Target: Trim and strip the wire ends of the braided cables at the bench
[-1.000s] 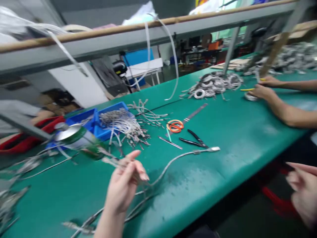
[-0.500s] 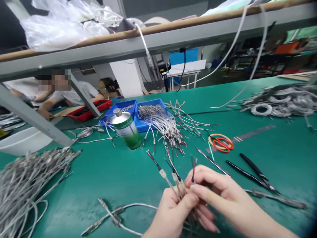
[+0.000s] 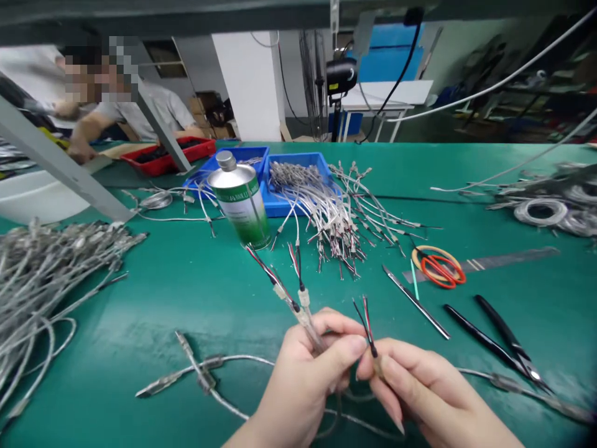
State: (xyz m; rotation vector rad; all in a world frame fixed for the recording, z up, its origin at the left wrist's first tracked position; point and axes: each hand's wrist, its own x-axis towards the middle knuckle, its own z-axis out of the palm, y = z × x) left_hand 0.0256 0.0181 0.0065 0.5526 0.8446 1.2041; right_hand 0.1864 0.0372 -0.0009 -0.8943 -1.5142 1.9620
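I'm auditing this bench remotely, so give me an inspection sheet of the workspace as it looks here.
Surface: green bench mat, scuffed.
Job's things: thin red-and-black wire ends; sheathed silver leads.
Clutter: green-labelled metal can, orange-handled scissors, black pliers, blue plastic bins.
Grippers: left hand holds the leads; right hand pinches the wire ends.
Cables: grey bundle at left.
Surroundings: seated co-worker.

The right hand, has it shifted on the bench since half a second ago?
Cannot tell for sure: the camera moved. The right hand sits at about the same spot left of the black pliers, pinching a wire end.
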